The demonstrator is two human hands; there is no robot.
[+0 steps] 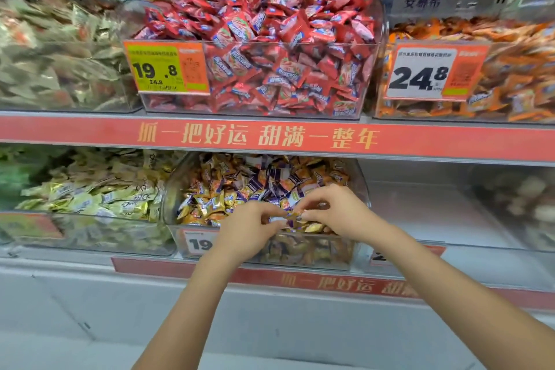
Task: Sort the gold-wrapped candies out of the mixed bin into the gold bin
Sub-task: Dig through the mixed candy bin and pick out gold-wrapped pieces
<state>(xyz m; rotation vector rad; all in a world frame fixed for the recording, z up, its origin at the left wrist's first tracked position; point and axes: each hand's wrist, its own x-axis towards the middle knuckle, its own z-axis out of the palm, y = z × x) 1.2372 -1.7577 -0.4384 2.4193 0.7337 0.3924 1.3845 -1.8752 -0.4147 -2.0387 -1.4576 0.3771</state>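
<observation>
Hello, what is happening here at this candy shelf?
A person is sorting sweets at a shop shelf. Both hands are over the mixed bin on the lower shelf: the left hand and the right hand pinch a small wrapped candy between their fingertips. The gold bin stands just to the left. The candy has not yet gone there.

Bright, even overhead store lighting with only faint shadows. Sharpest at centre: the red candy bin (258,48) and the red shelf strip (270,138) read clearly. The left and right frame edges are smeared and soft, notably the upper-left bin (60,51) and the lower-right bin (516,204). Wide-angle distortion bows the shelf lines. Soft glare lies on the clear bin walls. The hands are slightly blurred.
</observation>
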